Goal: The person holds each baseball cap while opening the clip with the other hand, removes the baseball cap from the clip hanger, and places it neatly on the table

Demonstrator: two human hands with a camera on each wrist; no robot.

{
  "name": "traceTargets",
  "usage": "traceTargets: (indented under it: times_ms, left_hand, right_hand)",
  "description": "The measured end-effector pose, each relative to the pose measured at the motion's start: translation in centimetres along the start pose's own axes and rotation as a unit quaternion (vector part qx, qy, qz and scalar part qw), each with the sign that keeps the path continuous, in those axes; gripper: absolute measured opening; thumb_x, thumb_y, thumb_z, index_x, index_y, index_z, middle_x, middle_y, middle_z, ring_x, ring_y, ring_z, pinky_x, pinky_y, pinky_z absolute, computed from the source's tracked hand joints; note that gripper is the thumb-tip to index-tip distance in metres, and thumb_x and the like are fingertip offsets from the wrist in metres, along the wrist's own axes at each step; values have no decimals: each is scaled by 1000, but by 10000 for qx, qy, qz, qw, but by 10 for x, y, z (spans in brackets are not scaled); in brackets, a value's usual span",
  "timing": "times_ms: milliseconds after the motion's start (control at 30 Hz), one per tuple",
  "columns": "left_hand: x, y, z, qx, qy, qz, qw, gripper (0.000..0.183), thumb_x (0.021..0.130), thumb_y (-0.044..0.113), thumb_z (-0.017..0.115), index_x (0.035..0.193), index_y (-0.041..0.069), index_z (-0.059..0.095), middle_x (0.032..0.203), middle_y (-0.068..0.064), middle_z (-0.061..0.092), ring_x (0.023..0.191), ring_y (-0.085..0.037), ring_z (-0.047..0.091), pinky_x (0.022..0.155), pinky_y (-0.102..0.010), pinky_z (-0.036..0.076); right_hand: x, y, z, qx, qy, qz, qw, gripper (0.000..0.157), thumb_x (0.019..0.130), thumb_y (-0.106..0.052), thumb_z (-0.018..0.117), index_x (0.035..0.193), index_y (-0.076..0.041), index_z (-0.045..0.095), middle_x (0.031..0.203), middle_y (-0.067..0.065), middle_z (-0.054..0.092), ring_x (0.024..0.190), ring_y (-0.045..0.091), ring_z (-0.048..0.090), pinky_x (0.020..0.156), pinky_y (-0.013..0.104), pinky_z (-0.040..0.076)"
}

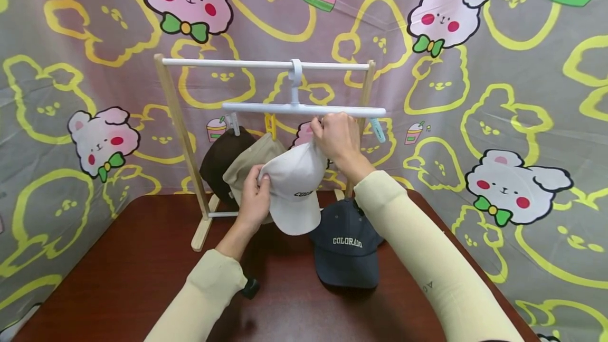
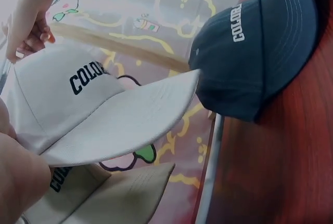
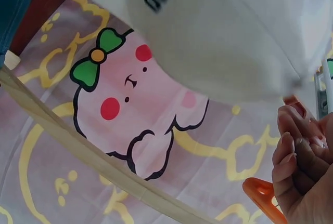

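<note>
A white cap point(image 1: 295, 170) with dark lettering hangs crown up beneath the hanger bar. My left hand point(image 1: 255, 194) grips its side edge near the brim, thumb in front. At the top of the crown my right hand point(image 1: 338, 133) has its fingers curled round an orange clip point(image 3: 260, 197), mostly hidden by the hand. How far the clip bites the cap cannot be seen. To the left, a beige cap point(image 1: 243, 165) hangs from a yellow clip point(image 1: 271, 125), and a dark brown cap point(image 1: 220, 160) from a grey clip point(image 1: 234, 123).
The pale blue hanger point(image 1: 266, 107) hooks over the white rail of a wooden-legged rack point(image 1: 178, 104). A light blue clip point(image 1: 377, 130) dangles at its right end. A navy COLORADO cap point(image 1: 347, 265) rests on the red-brown table point(image 1: 128, 268), below my right forearm. Patterned cloth point(image 1: 427, 104) stands behind.
</note>
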State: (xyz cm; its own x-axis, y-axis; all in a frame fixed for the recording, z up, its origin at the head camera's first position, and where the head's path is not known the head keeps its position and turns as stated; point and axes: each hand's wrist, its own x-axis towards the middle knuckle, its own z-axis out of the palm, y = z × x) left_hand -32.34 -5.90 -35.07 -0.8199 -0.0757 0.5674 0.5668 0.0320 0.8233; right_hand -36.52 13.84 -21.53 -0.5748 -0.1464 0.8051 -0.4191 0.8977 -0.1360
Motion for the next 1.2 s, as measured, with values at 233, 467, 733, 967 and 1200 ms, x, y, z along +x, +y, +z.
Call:
traceTargets:
  times_ms: [233,467,733,967,1200]
  left_hand:
    - [-2,-6,-11,-1,76,-233,9997,22,108,2,38,121,-8,53,123,-23,54,114,-27,50,97,-38,38]
    - [-9,-13,-15,-124,-119,-584,9981,20,107,0,38,118,-7,54,120,-22,55,110,-24,51,95,-33,40]
    - [-17,-15,-19,-360,-341,-998,9938,20,106,-1,37,116,-8,53,113,-14,55,103,-18,51,89,-27,42]
    - [-22,-18,-22,-442,-920,-1429,9845,22,108,3,32,118,-8,49,118,-14,51,106,-17,49,92,-27,40]
    - [-28,-27,-22,-603,-1349,-1796,9726,22,107,1,31,116,-7,48,117,-11,51,107,-16,50,95,-26,39]
  right_hand:
    - [1,4,3,-30,-3,38,10000,55,101,-27,56,48,-15,47,44,-1,39,42,20,41,41,34,31]
    - [0,7,3,60,36,54,10000,55,101,-28,56,49,-14,46,43,-2,36,41,19,38,40,32,29]
    - [1,7,2,79,67,-22,9999,54,100,-26,56,50,-13,45,44,-2,34,40,17,34,40,31,26]
    - [0,8,3,84,109,-5,9999,54,100,-27,57,50,-14,45,44,-1,36,40,17,35,40,32,27]
    - [0,7,1,51,12,-23,10000,54,101,-28,57,51,-14,46,44,-1,38,41,17,36,40,31,28]
